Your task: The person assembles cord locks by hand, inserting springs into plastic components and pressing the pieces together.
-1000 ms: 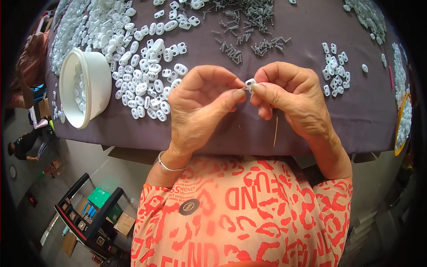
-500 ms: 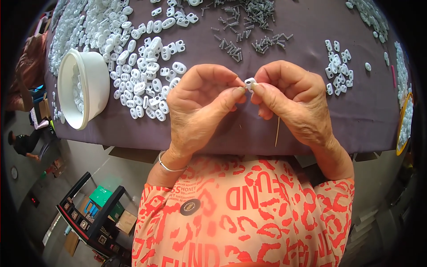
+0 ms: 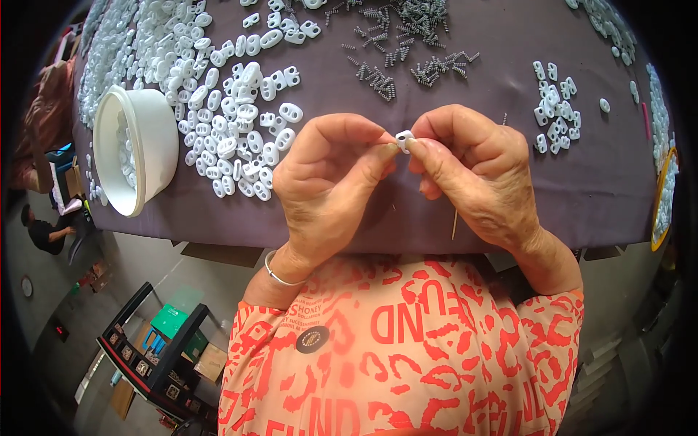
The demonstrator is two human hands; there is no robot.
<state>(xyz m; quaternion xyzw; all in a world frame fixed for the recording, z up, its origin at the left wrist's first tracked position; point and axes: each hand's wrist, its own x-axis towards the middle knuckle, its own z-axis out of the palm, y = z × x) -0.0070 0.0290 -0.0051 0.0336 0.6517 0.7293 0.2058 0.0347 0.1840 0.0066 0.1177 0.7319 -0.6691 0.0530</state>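
A small white plastic cord lock (image 3: 404,136) with holes is held between my two hands over the near part of the table. My right hand (image 3: 476,163) pinches it with thumb and forefinger. The same hand also carries a thin rod (image 3: 455,224), whose ends stick out below and above the hand. My left hand (image 3: 331,171) is closed, thumb and forefinger pressed together against the left side of the cord lock. Whether a smaller part sits between those fingertips is hidden. Loose white cord-lock pieces (image 3: 218,145) lie left of my left hand; metal springs (image 3: 374,80) lie beyond both hands.
A white tub (image 3: 156,138) lies tipped at the left with pieces inside. A small group of cord locks (image 3: 556,120) is at the right, near a pink stick (image 3: 645,120) and a yellow-rimmed container (image 3: 663,203). A person (image 3: 47,229) is on the floor at far left.
My fingertips have come closer together around the cord lock, which has shifted slightly left. The rod's upper end now shows above my right hand. The person at far left has moved a little.
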